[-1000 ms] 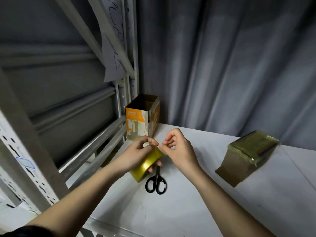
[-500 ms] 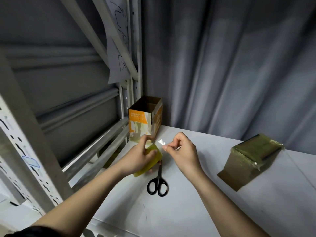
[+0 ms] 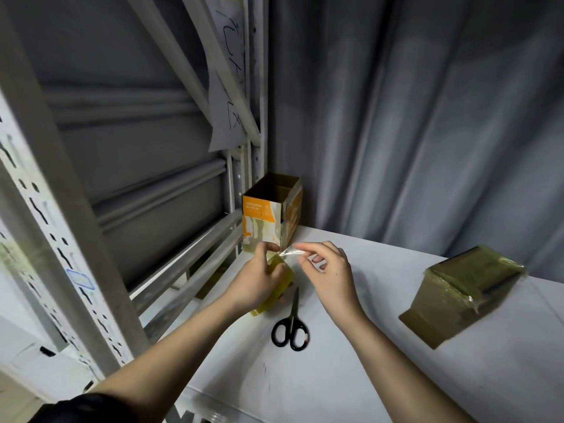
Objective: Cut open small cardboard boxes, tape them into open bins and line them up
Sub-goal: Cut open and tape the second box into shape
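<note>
Standing left: grey metal rack (image 3: pixel 76 233), paper sheet (image 3: pixel 225 117) hung on it.
Left hand (image 3: pixel 256 285): grips tape roll (image 3: pixel 279 288).
Right hand (image 3: pixel 329 276): pinches peeled tape end (image 3: pixel 292 251).
White table (image 3: pixel 335 377): open orange box (image 3: pixel 271 215) at back corner, scissors (image 3: pixel 291 323), taped box (image 3: pixel 460 293) right.
Behind: grey curtain (image 3: pixel 427 117).

Dim, cool, flat lighting. White desk (image 3: pixel 366 346) brightest surface; soft shadow beside scissors (image 3: pixel 291 326). Glare on stretched clear tape (image 3: pixel 291 252). Wide-angle bowing of shelving uprights (image 3: pixel 45 190) at left edge. Curtain (image 3: pixel 427 117) softly blurred.
</note>
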